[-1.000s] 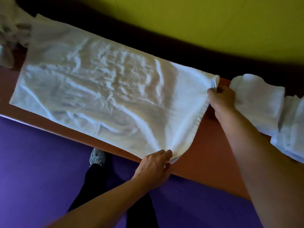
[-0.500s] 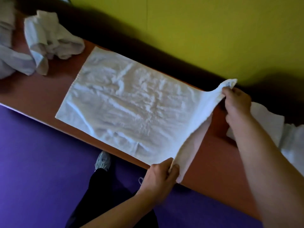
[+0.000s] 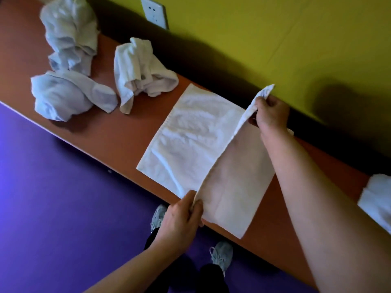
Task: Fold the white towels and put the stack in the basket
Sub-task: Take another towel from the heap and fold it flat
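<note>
A white towel [image 3: 186,144] lies flat on the long orange-brown table [image 3: 131,132]. Its right part is lifted and turned over toward the left. My left hand [image 3: 182,218] pinches the near corner of that raised edge at the table's front edge. My right hand [image 3: 270,115] grips the far corner, held up near the wall. Three crumpled white towels lie further left: one [image 3: 143,70] close to the flat towel, one [image 3: 67,94] near the front edge, one [image 3: 69,32] at the back. No basket is in view.
A white towel [image 3: 376,199] lies on the table at the right frame edge. A yellow-green wall [image 3: 275,39] with a white socket [image 3: 153,14] runs behind the table. Purple floor [image 3: 63,208] and my shoes [image 3: 222,254] lie below the front edge.
Both hands have carried the towel's right edge up and leftward, so the right part now folds over the rest. My view has swung right, showing the crumpled towels and the socket.
</note>
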